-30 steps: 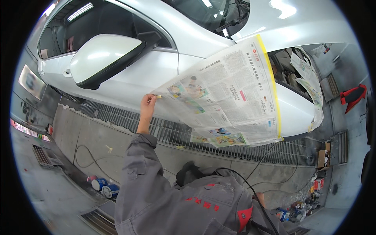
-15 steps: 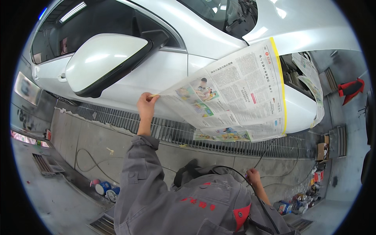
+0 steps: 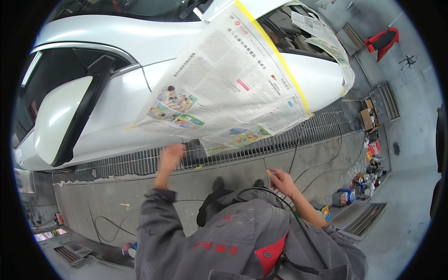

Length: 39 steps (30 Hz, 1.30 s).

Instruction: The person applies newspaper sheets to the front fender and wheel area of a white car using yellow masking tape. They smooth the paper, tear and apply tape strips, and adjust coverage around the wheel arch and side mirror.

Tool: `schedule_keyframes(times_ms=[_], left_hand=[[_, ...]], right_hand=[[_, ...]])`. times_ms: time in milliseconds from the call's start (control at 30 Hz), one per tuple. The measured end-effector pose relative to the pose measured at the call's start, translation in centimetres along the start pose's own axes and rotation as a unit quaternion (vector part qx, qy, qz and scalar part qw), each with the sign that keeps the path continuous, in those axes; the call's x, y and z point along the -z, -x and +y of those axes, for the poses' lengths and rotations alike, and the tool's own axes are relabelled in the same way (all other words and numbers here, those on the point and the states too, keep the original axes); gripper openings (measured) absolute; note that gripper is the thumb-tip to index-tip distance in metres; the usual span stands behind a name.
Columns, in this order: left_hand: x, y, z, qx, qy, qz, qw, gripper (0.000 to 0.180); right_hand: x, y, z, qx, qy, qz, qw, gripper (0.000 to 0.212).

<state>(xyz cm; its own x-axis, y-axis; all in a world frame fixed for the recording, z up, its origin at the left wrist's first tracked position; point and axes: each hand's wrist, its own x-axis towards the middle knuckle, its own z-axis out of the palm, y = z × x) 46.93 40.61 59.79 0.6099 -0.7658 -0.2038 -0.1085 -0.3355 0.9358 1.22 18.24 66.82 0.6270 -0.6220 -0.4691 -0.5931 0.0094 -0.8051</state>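
A newspaper sheet [image 3: 212, 84] hangs over the side of a white car [image 3: 116, 109], fixed along its right edge by a strip of yellow masking tape [image 3: 279, 55]. A small piece of tape [image 3: 132, 127] is at its lower left corner, against the car's side. Just below the sheet's lower edge, my left hand [image 3: 171, 157] is in the air, apart from the paper; motion smears its fingers. My right hand [image 3: 283, 182] is closed, lower and further right, with a small yellow and blue bit at the fingertips that I cannot make out.
A wing mirror [image 3: 63, 119] juts out at the left. Floor grating [image 3: 126, 163] runs beneath the car's side. Dark hoses [image 3: 322, 163] lie across the concrete floor. Cans and bottles [image 3: 361, 186] and a cardboard box [image 3: 369, 115] stand along the right wall.
My left hand has let go of the newspaper's taped corner and dropped below it. My right hand has come up in front of me. The view has turned to the right.
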Motion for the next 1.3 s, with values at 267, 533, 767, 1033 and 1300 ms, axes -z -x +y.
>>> schedule_keyframes(times_ms=[267, 533, 767, 1033, 1300], left_hand=[[-29.0, 7.8, 11.7, 0.094, 0.198, -0.292, 0.931, 0.035], [-45.3, 8.7, 9.5, 0.122, 0.174, -0.225, 0.951, 0.017], [-56.1, 4.1, 3.6, -0.171, -0.09, -0.092, 0.977, 0.008], [-55.8, -18.0, 5.1, -0.316, 0.178, -0.139, 0.921, 0.004], [-50.0, -22.6, -14.3, -0.305, 0.337, -0.095, 0.886, 0.006]], right_hand=[[5.1, 0.4, -4.2, 0.17, 0.187, -0.091, 0.963, 0.05], [15.1, -0.6, 8.3, 0.173, 0.255, -0.135, 0.942, 0.047], [17.1, -11.3, 28.3, 0.143, 0.227, 0.033, 0.963, 0.022], [19.3, -27.2, 51.7, 0.112, 0.263, 0.317, 0.904, 0.012], [12.9, -33.5, 64.7, 0.261, 0.367, 0.303, 0.84, 0.009]])
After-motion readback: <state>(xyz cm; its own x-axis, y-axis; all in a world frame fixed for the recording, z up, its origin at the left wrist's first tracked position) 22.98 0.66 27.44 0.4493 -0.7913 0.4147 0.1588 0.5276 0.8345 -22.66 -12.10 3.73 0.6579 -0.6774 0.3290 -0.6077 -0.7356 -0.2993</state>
